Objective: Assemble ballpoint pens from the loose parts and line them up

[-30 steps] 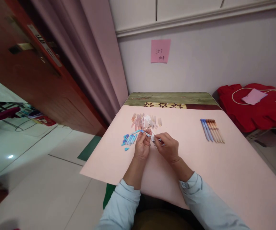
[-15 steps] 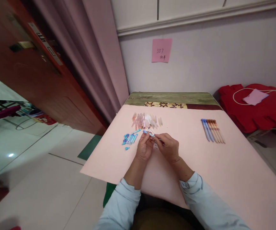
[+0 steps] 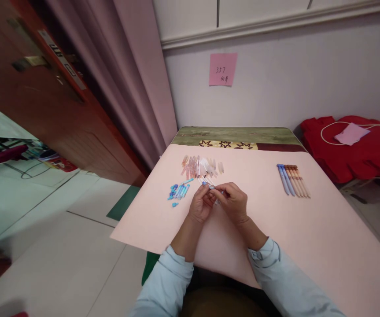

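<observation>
My left hand (image 3: 201, 205) is closed in a pinch on a small blue pen part (image 3: 204, 183), whose blue tip shows above the fingers. Fingertip to fingertip with it, my right hand (image 3: 234, 203) pinches the other end of the same piece; its exact shape there is hidden. Just beyond the fingers lie several thin white pen refills (image 3: 208, 180). To the left of my left hand is a pile of light-blue pen barrels (image 3: 183, 191) and small blue caps (image 3: 173, 188), with one cap (image 3: 175, 204) lying apart, nearer me.
Behind the refills, clear and pinkish barrel pieces (image 3: 193, 166) lie spread out. At the right, a row of blue pens (image 3: 285, 179) and brown-topped pens (image 3: 297, 180) lies on the pink table cover (image 3: 269, 242). Red cloth (image 3: 358, 154) sits past the table's right edge.
The blue pen part has shifted slightly right and turned between my fingers, and less of it shows. Both hands stay close together; the piles look the same.
</observation>
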`<state>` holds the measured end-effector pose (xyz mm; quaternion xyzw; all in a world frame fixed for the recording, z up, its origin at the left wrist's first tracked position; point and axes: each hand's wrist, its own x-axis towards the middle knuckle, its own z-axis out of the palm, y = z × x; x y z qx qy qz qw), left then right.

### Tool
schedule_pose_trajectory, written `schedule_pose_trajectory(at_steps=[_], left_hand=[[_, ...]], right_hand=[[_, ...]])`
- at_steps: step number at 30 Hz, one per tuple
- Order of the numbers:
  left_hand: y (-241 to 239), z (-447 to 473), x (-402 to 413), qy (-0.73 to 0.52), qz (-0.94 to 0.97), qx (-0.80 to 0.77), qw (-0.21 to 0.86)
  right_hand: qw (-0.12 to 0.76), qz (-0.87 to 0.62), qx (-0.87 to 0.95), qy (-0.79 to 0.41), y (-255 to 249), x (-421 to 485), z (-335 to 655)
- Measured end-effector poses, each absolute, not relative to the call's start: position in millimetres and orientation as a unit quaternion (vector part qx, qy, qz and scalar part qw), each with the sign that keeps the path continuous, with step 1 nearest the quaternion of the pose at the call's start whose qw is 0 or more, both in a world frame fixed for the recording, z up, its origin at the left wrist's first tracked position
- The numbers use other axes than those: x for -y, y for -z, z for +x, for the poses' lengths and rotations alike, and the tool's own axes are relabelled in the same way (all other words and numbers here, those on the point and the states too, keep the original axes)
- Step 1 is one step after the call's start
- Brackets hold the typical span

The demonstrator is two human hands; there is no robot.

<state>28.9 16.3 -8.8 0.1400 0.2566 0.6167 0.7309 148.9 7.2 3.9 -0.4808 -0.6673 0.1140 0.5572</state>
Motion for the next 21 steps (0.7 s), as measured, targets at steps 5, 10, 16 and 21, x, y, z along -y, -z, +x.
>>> schedule_pose_trajectory(at_steps=[5,10,16,21], left_hand=[[3,20,-19,-0.628,0.094,-0.261,0.727],[-6,6,-23,-0.688,0.029,-0.246,0.682],[-9,-1,-24,-0.689,0.036,-0.271,0.672],[-8,-14,-22,-0.698,0.044,-0.269,0.662]], right_hand=[[0.564,-0.497,0.646,-0.134,-11,-8,154],[0.595,-0.565,0.552,-0.147,-9,-19,168],[0.498,-0.621,0.563,-0.224,-2,-25,173],[0.405,-0.606,0.659,-0.188,-1,-20,164]])
